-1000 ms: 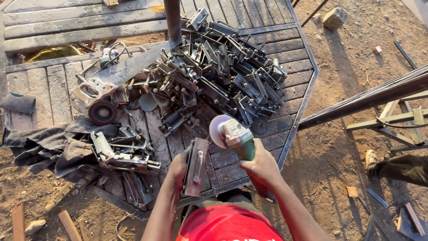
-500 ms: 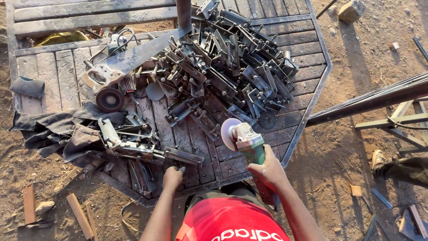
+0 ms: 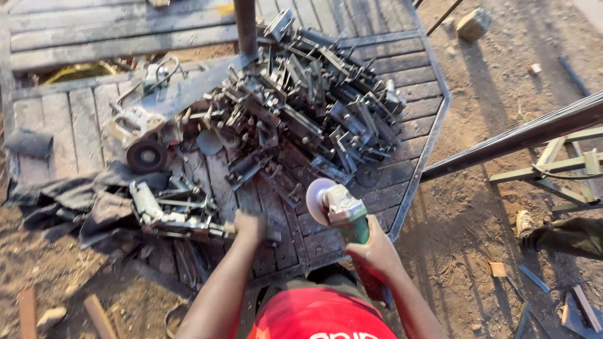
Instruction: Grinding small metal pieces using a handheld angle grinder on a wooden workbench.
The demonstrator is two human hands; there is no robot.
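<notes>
**Now: grinder lifted, bracket pinned at the near edge**

Broadly, the slatted desk (image 3: 56, 125) carries everything within reach of where I stand. Its far side holds the heap of steel brackets (image 3: 308, 107), piled clear of my working edge. Dark cloth (image 3: 75, 201) lies bunched at the left. My right hand (image 3: 375, 252) is wrapped tight round the green angle grinder (image 3: 342, 213), disc tilted up off the wood. My left hand (image 3: 250, 227) presses closed on a flat metal piece (image 3: 188, 223) near the edge, steadying it.
</notes>
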